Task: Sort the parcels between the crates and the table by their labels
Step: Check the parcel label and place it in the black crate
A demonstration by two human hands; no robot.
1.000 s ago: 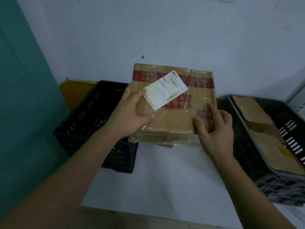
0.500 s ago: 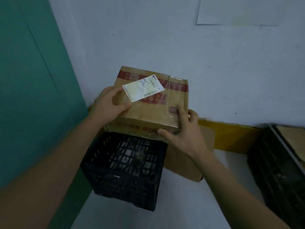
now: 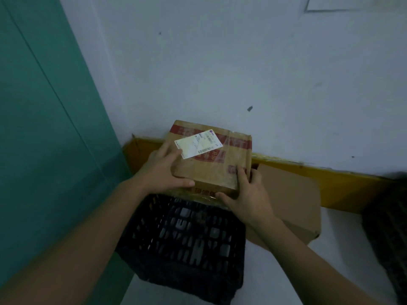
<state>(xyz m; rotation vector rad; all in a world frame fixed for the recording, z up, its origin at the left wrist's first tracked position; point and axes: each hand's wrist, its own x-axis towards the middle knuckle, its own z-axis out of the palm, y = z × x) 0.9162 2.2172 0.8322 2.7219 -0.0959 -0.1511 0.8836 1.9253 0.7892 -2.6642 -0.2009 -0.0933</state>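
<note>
A brown cardboard parcel [image 3: 217, 168] with red printed tape and a white label [image 3: 198, 143] is held over the far end of a black plastic crate [image 3: 187, 245]. My left hand [image 3: 163, 172] grips its left edge, thumb across the near top. My right hand [image 3: 246, 197] grips its near right corner, fingers on top and thumb on the front face. The crate's inside looks dark and holds nothing that I can make out.
A plain cardboard box [image 3: 290, 205] lies right of the crate against a yellow strip [image 3: 330, 179] along the white wall. A second dark crate [image 3: 387, 227] shows at the right edge. A green panel [image 3: 44, 128] fills the left side.
Both hands carried the parcel left from the right-hand crate, and it is now lower, close over the left crate's far end. My view turned left with it.
</note>
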